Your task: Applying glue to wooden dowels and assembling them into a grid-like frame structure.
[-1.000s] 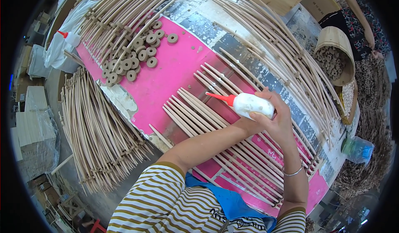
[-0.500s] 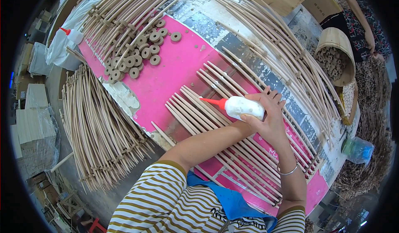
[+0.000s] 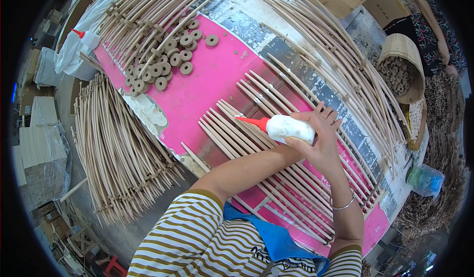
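My right hand (image 3: 322, 141) is wrapped round a white glue bottle (image 3: 290, 129) with a long red nozzle. The bottle lies nearly level, its tip pointing left over a row of tapered wooden sticks (image 3: 224, 141). My left forearm crosses beneath the bottle; the left hand is mostly hidden behind the bottle and right hand, so its grip does not show. White blobs sit on a few sticks (image 3: 259, 97) beyond the nozzle. The sticks lie side by side on a pink sheet (image 3: 182, 106) on the worktable.
Round wooden discs with centre holes (image 3: 160, 69) are heaped at the far left of the sheet. Bundled sticks (image 3: 123, 153) stand left of the table, with more sticks (image 3: 340, 55) at the right. A second glue bottle (image 3: 90, 39) and a wooden tub (image 3: 402, 69) flank the table. Another person's arm (image 3: 434, 22) shows far right.
The view has shifted slightly. My right hand still holds the glue bottle in nearly the same pose, and the nozzle tip has barely moved along the sticks.
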Demonstrator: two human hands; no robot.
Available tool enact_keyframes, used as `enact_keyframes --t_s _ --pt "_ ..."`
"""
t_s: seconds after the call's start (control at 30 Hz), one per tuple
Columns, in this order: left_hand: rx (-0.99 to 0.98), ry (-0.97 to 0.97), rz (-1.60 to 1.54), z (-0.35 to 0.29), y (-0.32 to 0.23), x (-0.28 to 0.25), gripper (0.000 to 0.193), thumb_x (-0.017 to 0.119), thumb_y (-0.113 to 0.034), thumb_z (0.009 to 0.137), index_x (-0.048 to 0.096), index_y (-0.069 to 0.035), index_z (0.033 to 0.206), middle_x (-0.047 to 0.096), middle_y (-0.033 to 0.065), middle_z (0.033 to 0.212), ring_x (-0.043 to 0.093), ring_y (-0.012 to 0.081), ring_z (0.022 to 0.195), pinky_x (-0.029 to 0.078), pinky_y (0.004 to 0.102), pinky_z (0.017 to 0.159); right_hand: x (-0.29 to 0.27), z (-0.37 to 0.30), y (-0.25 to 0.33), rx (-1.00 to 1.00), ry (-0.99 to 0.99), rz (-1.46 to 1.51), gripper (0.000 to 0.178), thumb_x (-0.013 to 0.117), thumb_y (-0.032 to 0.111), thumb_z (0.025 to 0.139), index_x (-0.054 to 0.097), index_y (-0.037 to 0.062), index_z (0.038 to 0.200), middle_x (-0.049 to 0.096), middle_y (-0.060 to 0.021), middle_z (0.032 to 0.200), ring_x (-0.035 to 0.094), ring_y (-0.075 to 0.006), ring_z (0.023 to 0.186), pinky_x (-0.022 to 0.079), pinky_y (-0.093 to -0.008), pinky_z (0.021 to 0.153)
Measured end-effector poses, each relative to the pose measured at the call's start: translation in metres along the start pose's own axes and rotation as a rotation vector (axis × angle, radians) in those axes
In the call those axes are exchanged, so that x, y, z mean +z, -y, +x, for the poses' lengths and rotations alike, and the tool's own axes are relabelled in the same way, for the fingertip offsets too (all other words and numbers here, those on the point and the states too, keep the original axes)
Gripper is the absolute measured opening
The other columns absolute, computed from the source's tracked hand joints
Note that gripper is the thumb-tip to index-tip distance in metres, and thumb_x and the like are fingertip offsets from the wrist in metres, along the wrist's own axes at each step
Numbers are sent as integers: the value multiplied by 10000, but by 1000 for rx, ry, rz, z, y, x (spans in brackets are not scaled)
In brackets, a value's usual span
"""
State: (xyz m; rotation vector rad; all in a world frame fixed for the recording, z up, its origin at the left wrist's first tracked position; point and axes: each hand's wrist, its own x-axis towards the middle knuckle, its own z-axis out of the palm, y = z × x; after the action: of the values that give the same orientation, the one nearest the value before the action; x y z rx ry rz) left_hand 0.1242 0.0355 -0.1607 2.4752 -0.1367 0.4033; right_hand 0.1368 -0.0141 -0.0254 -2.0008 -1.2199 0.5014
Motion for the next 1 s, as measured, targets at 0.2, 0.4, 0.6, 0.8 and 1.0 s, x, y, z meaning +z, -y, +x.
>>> enact_keyframes --t_s 0.2,0.4,0.6,0.8,1.0 --pt "20 -38 -22 -6 4 2 675 534 -456 990 416 -125 1567 309 182 1669 209 327 1577 45 589 1282 -3 -5 -1 38 18 32 477 860 181 744 667 35 1155 704 -133 1074 687 -314 1044 516 -405 920" --pt "53 -80 -45 -7 2 -2 677 530 -453 994 410 -120 1571 300 184 1673 199 339 1578 44 595 1279 -2 -6 8 -47 -11 -16 473 869 157 736 675 42 1152 706 -130 1074 683 -315 1046 516 -414 921" --pt "89 -123 -65 -7 3 -4 680 525 -450 997 404 -115 1575 292 186 1676 190 350 1579 42 601 1276 6 -5 8 -92 -21 -109 481 871 196 723 686 56 1144 696 -129 1045 663 -329 1022 501 -434 920" --pt "-137 677 460 29 -36 -41 724 492 -497 997 369 -112 1597 227 172 1707 157 327 1591 22 587 1280 1 -7 9 -83 -15 -161 461 865 194 720 690 58 1124 693 -127 1028 663 -327 1011 497 -436 913" --pt "4 -58 -200 -10 0 5 723 462 -509 1004 361 -112 1600 202 163 1716 140 312 1597 18 587 1281 -2 -11 17 -66 -13 -27 471 870 203 718 692 60 1129 698 -128 1026 660 -326 1006 487 -428 916"
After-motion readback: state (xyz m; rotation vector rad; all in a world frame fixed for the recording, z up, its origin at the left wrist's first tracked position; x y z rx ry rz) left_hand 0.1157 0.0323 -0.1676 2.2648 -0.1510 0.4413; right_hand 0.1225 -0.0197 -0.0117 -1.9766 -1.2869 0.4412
